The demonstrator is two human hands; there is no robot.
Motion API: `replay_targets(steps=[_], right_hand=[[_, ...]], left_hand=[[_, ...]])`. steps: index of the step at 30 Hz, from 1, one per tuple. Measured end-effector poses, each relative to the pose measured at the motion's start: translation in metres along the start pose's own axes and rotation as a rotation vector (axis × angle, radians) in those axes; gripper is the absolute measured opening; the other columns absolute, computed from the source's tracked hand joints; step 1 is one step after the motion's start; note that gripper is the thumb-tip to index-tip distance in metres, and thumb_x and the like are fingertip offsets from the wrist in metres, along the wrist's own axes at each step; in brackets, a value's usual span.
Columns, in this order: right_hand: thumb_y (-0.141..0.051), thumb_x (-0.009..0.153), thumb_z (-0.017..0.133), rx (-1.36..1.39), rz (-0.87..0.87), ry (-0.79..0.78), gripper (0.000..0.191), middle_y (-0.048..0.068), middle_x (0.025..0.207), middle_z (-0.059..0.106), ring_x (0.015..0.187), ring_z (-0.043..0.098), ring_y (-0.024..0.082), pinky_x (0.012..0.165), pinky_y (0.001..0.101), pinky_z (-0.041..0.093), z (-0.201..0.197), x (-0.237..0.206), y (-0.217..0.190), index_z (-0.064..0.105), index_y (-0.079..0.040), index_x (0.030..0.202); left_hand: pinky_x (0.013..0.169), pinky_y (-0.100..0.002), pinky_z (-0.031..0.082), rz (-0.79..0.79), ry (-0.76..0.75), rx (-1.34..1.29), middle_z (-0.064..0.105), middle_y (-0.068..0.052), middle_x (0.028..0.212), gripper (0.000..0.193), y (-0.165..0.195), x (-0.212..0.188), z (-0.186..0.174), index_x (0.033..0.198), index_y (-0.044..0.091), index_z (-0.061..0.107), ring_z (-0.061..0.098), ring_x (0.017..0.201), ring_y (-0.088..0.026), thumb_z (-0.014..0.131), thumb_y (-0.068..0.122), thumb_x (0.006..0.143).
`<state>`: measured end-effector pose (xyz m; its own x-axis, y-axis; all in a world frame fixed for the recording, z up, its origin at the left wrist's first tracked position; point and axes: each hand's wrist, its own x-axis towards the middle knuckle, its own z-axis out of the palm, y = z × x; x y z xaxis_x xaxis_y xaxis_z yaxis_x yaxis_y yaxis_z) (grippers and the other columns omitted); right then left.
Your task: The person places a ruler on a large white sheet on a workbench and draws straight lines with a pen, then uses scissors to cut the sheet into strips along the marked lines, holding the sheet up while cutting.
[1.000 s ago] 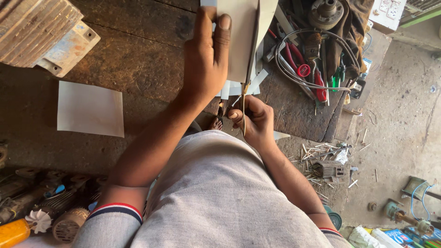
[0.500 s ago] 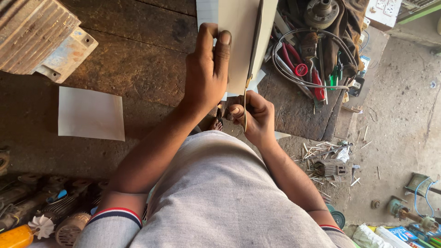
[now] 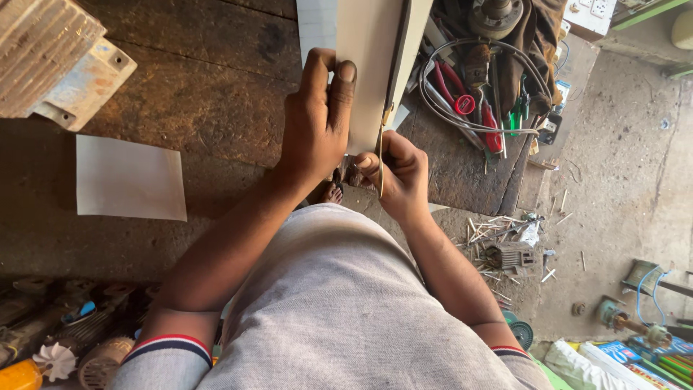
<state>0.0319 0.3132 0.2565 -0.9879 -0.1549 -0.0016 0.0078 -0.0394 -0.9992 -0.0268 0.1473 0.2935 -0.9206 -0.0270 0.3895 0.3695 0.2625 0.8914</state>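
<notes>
My left hand [image 3: 317, 123] pinches the lower part of a pale cream sheet [image 3: 368, 50] that stands up over a dark wooden bench [image 3: 209, 87]. Thumb and fingers press flat against the sheet's face. My right hand [image 3: 401, 177] sits just below and to the right, closed around a pair of scissors [image 3: 380, 155]. The thin blades point up into the sheet's bottom edge. To the right of the cut line, a narrow strip of the sheet [image 3: 411, 36] bends away. My grey shirt fills the lower middle of the view.
A cut white sheet [image 3: 130, 177] lies flat on the bench at left. A finned metal housing [image 3: 50, 58] stands at top left. Pliers, screwdrivers and coiled cable [image 3: 476, 87] crowd the bench's right end. Wire scraps [image 3: 498, 235] litter the floor, and motor parts [image 3: 65, 339] lie at bottom left.
My left hand has slid down the sheet, closer to my right hand. The scissors stay at the sheet's lower edge, and the strip at right has parted a little more.
</notes>
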Motion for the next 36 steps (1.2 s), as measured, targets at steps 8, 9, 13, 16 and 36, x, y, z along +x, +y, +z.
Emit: replay_targets(steps=[8, 9, 13, 16, 36], right_hand=[[-0.044, 0.093, 0.078, 0.032, 0.011, 0.016, 0.046, -0.002, 0.081, 0.066, 0.066, 0.061, 0.003, 0.057, 0.0193, 0.053, 0.004, 0.014, 0.003, 0.068, -0.001, 0.103], [-0.045, 0.093, 0.077, 0.046, -0.006, 0.012, 0.047, -0.002, 0.081, 0.066, 0.065, 0.061, 0.003, 0.057, 0.0193, 0.053, 0.002, 0.02, 0.004, 0.069, -0.001, 0.104], [-0.048, 0.095, 0.077, -0.007, 0.039, 0.038, 0.049, -0.004, 0.079, 0.062, 0.067, 0.056, 0.002, 0.058, 0.0192, 0.049, -0.002, 0.035, 0.017, 0.071, 0.0, 0.105], [-0.046, 0.098, 0.076, 0.009, 0.124, 0.047, 0.046, -0.002, 0.074, 0.061, 0.063, 0.058, 0.005, 0.056, 0.0205, 0.049, -0.001, 0.037, 0.027, 0.068, 0.0, 0.097], [-0.072, 0.087, 0.07, -0.162, 0.068, -0.297, 0.073, 0.0, 0.088, 0.063, 0.079, 0.059, 0.007, 0.07, 0.0244, 0.049, 0.016, -0.028, 0.014, 0.068, -0.001, 0.103]], left_hand=[[0.047, -0.031, 0.042, 0.026, -0.003, 0.019, 0.06, -0.006, 0.069, 0.015, -0.021, -0.002, -0.001, 0.114, 0.007, 0.049, 0.068, 0.056, -0.016, 0.047, 0.021, 0.118], [0.046, -0.03, 0.043, 0.022, -0.015, 0.013, 0.061, -0.006, 0.069, 0.015, -0.024, -0.004, 0.001, 0.114, 0.007, 0.048, 0.068, 0.057, -0.016, 0.046, 0.021, 0.118], [0.042, -0.031, 0.042, -0.045, -0.025, 0.007, 0.062, -0.005, 0.066, 0.015, -0.039, 0.0, 0.009, 0.111, 0.007, 0.05, 0.066, 0.052, -0.016, 0.046, 0.02, 0.116], [0.048, -0.036, 0.041, -0.052, 0.001, 0.099, 0.057, -0.009, 0.065, 0.017, -0.049, 0.005, 0.003, 0.108, 0.006, 0.049, 0.063, 0.053, -0.018, 0.048, 0.02, 0.118], [0.065, -0.041, 0.043, 0.382, 0.312, 0.21, 0.054, -0.012, 0.076, 0.02, -0.053, 0.054, -0.017, 0.092, 0.003, 0.052, 0.057, 0.068, -0.029, 0.057, 0.008, 0.111]])
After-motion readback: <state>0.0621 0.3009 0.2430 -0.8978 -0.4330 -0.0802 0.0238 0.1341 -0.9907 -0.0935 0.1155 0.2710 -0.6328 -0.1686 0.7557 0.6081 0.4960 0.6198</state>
